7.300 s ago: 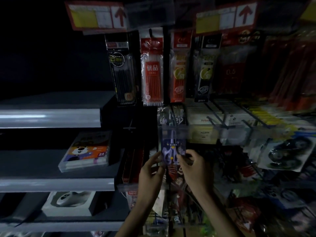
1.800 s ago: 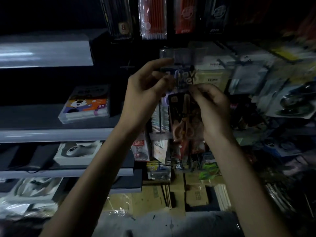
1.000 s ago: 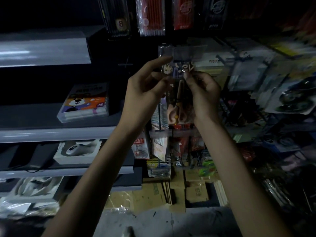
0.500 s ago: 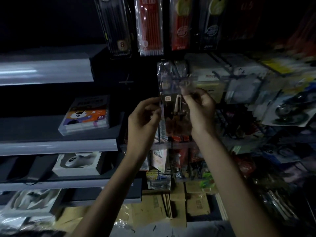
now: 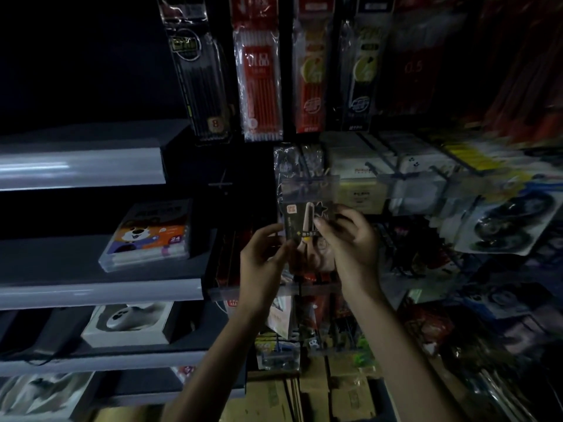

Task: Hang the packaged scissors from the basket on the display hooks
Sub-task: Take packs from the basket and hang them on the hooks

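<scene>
A: What is taking up most of the view?
B: Grey shelving [image 5: 91,169] is filling the left side, and a hook rack [image 5: 387,172] crowded with stationery is running down the right, blurring towards the edge.
A: And on them?
B: Long pen refill packs [image 5: 259,86] are hanging along the top. A flat box [image 5: 149,236] with a cartoon animal is lying on one shelf, a white boxed item [image 5: 128,321] is sitting on the shelf below, and cardboard cartons [image 5: 304,397] are standing under the rack.
A: Where are the hands?
B: Both are reaching up in front of the rack's left column. The left hand [image 5: 263,257] is curling its thumb and fingertips onto the left edge of the packaged scissors [image 5: 301,223]. The right hand [image 5: 350,242] is pinching the right edge, thumb lying across the card's front.
A: How is the pack lying?
B: It is standing upright and facing the camera, long axis vertical, blade tips pointing up and handles down between the two hands. Its top edge is sitting just below the clear label plate [image 5: 309,190] at a hook's end. Whether the hook is passing through the hang hole, I cannot tell.
A: What is differing from a second ago?
B: The left hand was then raised at the label plate with a finger stretched out. Now it is gripping the pack lower down. The right hand is keeping its hold, and the pack is staying upright.
</scene>
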Demonstrator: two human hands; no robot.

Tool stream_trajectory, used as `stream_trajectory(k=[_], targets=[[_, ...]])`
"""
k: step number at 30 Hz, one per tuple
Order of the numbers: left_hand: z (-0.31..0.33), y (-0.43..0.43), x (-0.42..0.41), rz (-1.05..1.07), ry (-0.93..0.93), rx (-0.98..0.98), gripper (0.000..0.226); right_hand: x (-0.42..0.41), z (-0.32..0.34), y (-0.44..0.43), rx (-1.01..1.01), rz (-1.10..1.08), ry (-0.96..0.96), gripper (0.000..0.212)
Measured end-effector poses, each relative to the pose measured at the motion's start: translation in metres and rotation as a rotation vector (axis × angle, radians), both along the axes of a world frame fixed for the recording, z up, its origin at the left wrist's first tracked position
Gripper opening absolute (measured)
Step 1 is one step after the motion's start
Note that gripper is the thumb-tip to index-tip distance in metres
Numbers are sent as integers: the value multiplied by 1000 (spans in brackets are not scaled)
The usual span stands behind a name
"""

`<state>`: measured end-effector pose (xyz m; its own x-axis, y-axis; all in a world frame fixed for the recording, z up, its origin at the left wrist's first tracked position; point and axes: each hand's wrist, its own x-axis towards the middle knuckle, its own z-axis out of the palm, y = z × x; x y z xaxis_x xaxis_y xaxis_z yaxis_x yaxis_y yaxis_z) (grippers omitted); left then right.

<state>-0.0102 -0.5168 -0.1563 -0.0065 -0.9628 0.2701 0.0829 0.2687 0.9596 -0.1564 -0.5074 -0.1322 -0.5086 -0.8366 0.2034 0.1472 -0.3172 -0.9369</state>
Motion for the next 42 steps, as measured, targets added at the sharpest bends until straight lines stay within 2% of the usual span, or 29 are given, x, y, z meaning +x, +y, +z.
stream_trajectory(k=[5, 10, 15, 18, 26, 34, 42], targets=[[0, 2, -2, 6, 15, -49, 26, -2, -29, 11, 8, -87, 201, 32], [-10, 5, -1, 33, 8, -102, 21, -2, -45, 16, 29, -146, 296, 25], [-22, 7, -3, 78, -41, -96, 26, -4, -56, 9, 62, -142, 374, 27], [-25, 4, -4, 115, -48, -100, 19, -7, -64, 3, 81, -152, 419, 23], [-31, -13, -3, 145, -86, -89, 13, -9, -65, -13, 70, -148, 434, 16], [-23, -37, -14, 205, -54, -24, 14, -11, -49, -34, 83, -157, 466, 16], [-32, -47, -13, 188, -77, 8, 19, -11, -59, -52, 103, -159, 388, 24]])
